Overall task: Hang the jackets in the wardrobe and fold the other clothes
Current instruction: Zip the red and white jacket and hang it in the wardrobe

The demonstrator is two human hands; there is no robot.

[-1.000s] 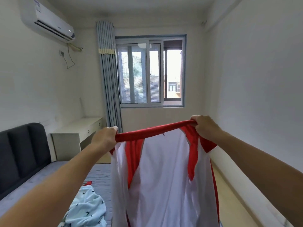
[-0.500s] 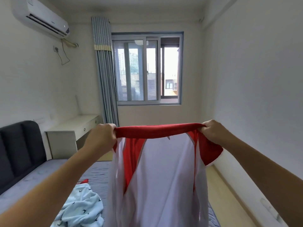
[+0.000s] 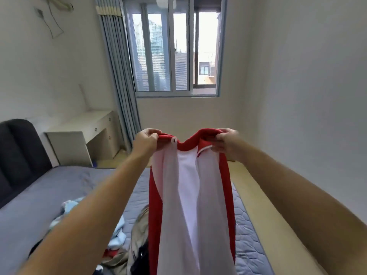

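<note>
A red and white garment [image 3: 190, 195] hangs in front of me over the bed, held up by its red top edge. My left hand [image 3: 146, 142] grips the left end of that edge. My right hand [image 3: 226, 144] grips the right end. The red edge sags in a dip between the two hands, and the cloth falls in long folds with red bands down both sides. On the bed below lies a heap of other clothes [image 3: 123, 245], with light blue, beige, black and red pieces. No wardrobe is in view.
The bed [image 3: 63, 187] with a grey-blue cover fills the lower left, its dark headboard [image 3: 17, 155] at the far left. A white desk [image 3: 83, 133] stands by the blue curtain [image 3: 119, 76] and window [image 3: 174, 50]. Pale floor [image 3: 258, 195] runs along the right wall.
Both hands have come closer together, so the taut red edge now sags between them and the garment hangs narrower. My view has tipped down, showing more of the bed and the clothes heap.
</note>
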